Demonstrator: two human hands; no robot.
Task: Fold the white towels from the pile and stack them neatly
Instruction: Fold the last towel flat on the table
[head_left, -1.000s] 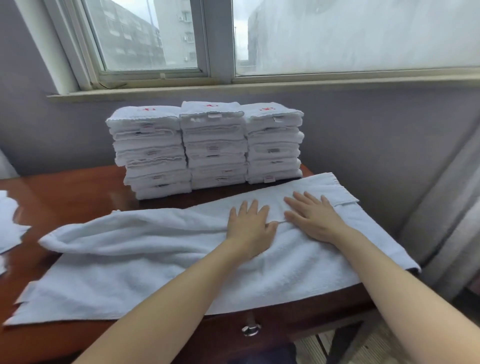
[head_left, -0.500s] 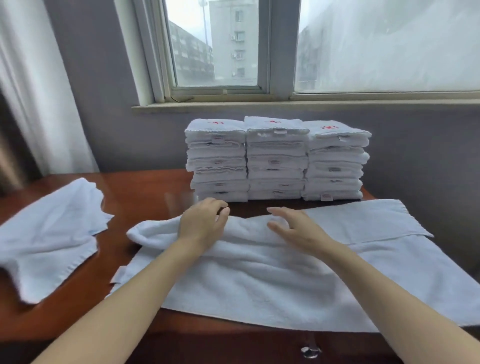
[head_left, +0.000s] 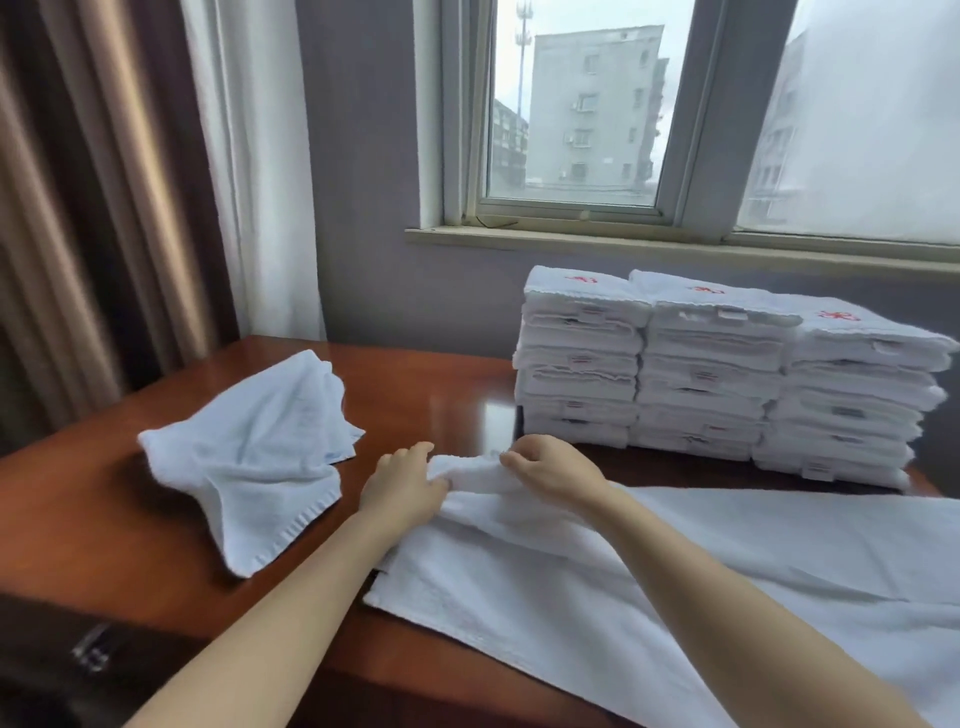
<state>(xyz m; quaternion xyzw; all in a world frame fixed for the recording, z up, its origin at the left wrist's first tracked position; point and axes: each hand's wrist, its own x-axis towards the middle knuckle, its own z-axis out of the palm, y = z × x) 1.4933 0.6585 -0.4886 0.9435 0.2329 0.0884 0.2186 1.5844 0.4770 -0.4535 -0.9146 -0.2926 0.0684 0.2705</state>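
A long white towel (head_left: 649, 582) lies folded lengthwise across the front of the wooden table (head_left: 130, 519). My left hand (head_left: 402, 486) grips the towel's bunched left end, and my right hand (head_left: 553, 467) pinches the same end just to the right. Behind them, against the wall, stand three side-by-side stacks of folded white towels (head_left: 717, 374) with red marks on top. A loose crumpled white towel (head_left: 254, 452) lies on the table to the left.
A window and its sill (head_left: 675, 249) run above the stacks. Brown and white curtains (head_left: 156, 208) hang at the left. A dark object with a metal clasp (head_left: 88, 654) sits at the lower left, by the table's front edge.
Both hands have slid left along the towel from its middle to its left end and gone from flat to gripping it. The view has turned left, bringing the crumpled towel in.
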